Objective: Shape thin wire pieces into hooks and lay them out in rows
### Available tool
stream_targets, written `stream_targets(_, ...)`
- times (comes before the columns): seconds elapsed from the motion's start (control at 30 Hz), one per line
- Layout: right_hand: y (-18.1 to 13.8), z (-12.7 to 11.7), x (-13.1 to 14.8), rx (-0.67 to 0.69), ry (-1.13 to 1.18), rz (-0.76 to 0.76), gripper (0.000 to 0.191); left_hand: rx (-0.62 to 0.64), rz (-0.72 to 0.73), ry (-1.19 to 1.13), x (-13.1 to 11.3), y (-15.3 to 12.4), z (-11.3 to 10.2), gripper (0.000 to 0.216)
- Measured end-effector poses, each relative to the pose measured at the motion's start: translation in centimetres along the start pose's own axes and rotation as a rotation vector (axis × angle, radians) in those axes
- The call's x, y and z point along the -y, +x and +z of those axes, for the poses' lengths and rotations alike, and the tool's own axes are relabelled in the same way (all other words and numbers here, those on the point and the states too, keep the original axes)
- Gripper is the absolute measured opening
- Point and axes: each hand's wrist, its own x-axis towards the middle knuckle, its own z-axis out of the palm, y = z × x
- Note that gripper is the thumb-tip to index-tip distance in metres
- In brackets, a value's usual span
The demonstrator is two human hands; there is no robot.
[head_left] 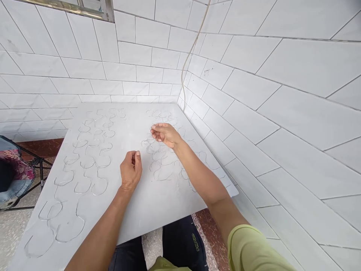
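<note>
My right hand (164, 134) is over the right half of a grey-white tabletop (135, 210), with thumb and fingertips pinched on a thin, bent wire; only a little of it shows by the fingers. Lower and to the left, my left hand (131, 170) is closed, thumb pressed against curled fingers. Whatever it may hold is too small or hidden to make out. Around my right hand lies a tangle of curved wires (166, 160). On the left half, S-shaped wires (98, 184) lie in loose rows, the largest loops (67, 240) closest to me.
White tiled walls (254, 94) meet behind the table and border its right side. A pale cable (187, 56) hangs down the corner. A folding chair (21, 173) with patterned cloth stands at the left. My knees (183, 241) are under the front edge.
</note>
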Motion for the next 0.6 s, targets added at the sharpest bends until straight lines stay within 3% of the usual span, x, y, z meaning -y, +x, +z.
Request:
stream_targets(0.13, -3.3, 1.7, -2.6, 0.038, 0.075, -0.012, 0.034, 0.125, -0.082, -0.314, -0.5, -0.2, -0.4, 0.033)
stream_targets(0.3, -3.8, 2.5, -5.3, -0.054, 0.096, -0.051, 0.034, 0.29, -0.221, -0.756, -0.4, 0.5, -0.7, 0.033)
stream_targets(0.43, -3.3, 2.2, -6.6, -0.148, 0.027, -0.116, 0.032, 0.367, -0.287, -0.871, -0.3, 1.2, -0.8, 0.029)
stream_targets(0.6, -3.5, 1.7, -7.2, -0.156, 0.003, -0.114, 0.03, 0.352, -0.293, -0.822, -0.5, 1.1, -0.2, 0.034)
